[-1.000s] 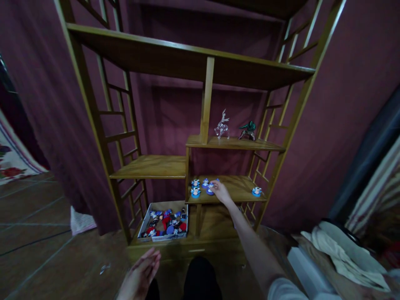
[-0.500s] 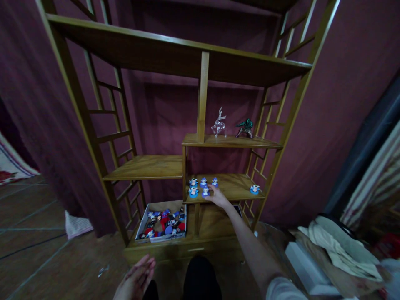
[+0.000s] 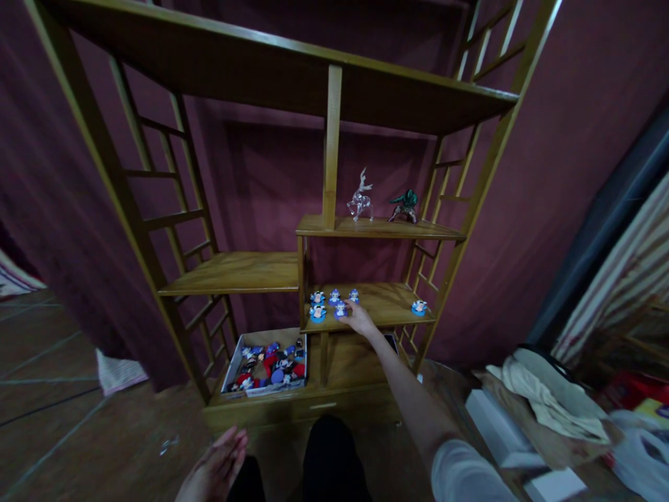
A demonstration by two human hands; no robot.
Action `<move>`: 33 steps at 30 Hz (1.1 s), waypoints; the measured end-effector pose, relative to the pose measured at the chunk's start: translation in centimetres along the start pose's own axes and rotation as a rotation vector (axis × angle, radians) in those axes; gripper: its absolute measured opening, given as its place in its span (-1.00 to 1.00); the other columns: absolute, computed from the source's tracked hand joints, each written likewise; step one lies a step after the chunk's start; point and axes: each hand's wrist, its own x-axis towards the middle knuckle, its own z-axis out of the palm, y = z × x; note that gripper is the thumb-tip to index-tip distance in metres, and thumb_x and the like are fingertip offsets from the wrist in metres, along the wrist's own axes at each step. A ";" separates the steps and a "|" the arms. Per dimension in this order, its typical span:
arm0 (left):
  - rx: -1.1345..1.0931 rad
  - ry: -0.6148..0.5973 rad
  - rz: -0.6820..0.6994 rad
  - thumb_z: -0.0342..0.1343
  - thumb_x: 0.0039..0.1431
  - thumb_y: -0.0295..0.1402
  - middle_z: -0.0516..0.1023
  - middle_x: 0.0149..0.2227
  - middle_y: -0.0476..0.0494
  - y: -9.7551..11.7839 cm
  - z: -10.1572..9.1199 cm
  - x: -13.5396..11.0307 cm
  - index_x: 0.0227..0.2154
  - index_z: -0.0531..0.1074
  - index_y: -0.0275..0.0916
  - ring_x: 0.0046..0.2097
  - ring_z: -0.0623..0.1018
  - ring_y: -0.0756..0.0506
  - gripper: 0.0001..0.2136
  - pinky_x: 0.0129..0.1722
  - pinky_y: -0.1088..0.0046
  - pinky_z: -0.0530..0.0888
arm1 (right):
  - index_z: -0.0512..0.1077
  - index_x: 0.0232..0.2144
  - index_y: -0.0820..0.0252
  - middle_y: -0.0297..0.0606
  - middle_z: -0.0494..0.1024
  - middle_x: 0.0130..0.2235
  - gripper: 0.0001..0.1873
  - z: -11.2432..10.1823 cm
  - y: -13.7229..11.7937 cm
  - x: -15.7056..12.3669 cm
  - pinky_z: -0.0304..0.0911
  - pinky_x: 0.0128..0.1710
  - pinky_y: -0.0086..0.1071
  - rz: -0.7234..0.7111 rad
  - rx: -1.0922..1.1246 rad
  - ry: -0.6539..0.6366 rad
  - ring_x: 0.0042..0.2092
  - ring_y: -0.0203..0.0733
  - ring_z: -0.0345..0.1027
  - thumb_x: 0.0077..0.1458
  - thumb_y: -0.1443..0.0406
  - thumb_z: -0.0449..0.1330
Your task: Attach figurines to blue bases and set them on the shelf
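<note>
- Our right hand (image 3: 359,321) reaches over the lower shelf (image 3: 389,304), fingertips at the right side of a purple figurine (image 3: 341,309); we cannot tell whether that grip is pinching it or only touching.
- Our left hand (image 3: 217,461) is low in view, its grip loosely unclosed, with nothing visible in it.
- The purple figurine stands upright near the shelf's front edge, just beside a blue figurine (image 3: 317,314).
- We judge it light and stiff, probably smooth plastic, more slippery than fragile.
- We would hold it by opposite sides of the body or base, keeping our fingers clear of its close neighbour.
</note>
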 end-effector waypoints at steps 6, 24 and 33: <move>0.004 -0.005 0.004 0.01 -0.02 -0.69 0.57 -0.33 -0.19 -0.3 0.2 -0.3 -0.29 0.42 -0.32 -0.32 0.59 -0.06 -0.75 -0.30 0.46 0.53 | 0.36 -0.06 0.08 -0.28 0.51 -0.16 -0.42 -0.2 -0.4 -0.4 0.20 -0.01 -0.22 0.021 0.008 -0.025 -0.10 -0.13 0.38 -0.23 0.33 0.30; -0.026 0.050 -0.029 0.00 -0.04 -0.72 0.57 -0.42 -0.16 -0.6 -0.8 -1.0 -0.29 0.41 -0.35 -0.39 0.59 -0.05 -0.74 -0.33 0.48 0.53 | 0.31 0.00 0.07 -0.27 0.50 -0.09 -0.42 0.0 0.1 -0.5 0.21 0.01 -0.24 0.019 -0.123 -0.090 -0.05 -0.13 0.37 -0.14 0.23 0.26; -0.027 0.081 -0.046 -0.01 -0.05 -0.73 0.57 -0.42 -0.17 -0.3 -1.0 -1.9 -0.24 0.41 -0.36 -0.39 0.59 -0.05 -0.70 -0.33 0.49 0.52 | 0.27 0.04 0.13 -0.20 0.45 -0.02 -0.40 -0.4 -1.3 -1.0 0.17 0.04 -0.25 -0.016 -0.212 -0.108 0.00 -0.12 0.33 -0.11 0.20 0.23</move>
